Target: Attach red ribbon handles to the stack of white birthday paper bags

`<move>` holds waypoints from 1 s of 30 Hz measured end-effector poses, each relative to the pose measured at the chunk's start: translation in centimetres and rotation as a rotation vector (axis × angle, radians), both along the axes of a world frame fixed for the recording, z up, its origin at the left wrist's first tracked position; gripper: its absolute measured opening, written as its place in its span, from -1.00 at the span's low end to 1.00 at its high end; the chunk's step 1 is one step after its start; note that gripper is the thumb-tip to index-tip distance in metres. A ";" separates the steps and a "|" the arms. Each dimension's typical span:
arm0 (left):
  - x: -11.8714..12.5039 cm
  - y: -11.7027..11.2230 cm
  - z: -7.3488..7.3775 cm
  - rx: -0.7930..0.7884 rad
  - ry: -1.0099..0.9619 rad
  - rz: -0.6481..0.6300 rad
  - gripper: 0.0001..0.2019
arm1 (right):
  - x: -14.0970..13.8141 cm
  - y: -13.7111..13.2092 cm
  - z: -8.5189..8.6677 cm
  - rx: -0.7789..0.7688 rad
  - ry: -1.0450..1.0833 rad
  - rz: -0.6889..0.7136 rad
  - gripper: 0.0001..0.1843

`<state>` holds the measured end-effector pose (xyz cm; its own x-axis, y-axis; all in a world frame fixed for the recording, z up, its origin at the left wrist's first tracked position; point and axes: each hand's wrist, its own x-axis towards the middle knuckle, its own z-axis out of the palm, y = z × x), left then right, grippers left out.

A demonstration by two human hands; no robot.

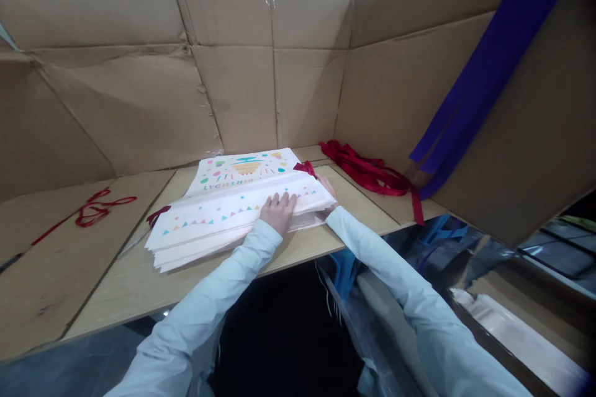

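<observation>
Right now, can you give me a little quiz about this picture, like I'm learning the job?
1. True or false: the left hand lies flat on the paper stack.
2. What colour is the ribbon pile to the right of the stack? A green, B red, C yellow.
3. Fill in: the walls behind the table are made of ____.
Key: 1 true; 2 B; 3 cardboard.
</observation>
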<state>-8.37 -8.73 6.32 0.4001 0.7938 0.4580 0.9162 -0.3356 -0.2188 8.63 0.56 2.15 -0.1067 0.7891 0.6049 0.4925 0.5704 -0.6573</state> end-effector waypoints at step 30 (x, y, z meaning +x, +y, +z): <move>4.9 2.4 -2.9 -0.255 -0.188 -0.275 -0.74 | 1.8 0.0 0.2 0.201 0.024 -0.181 -0.62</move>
<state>-3.44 -6.35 3.44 0.5413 0.7666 0.3455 0.8010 -0.5951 0.0652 10.43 0.53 2.39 0.0412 0.6582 0.7517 0.5840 0.5946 -0.5527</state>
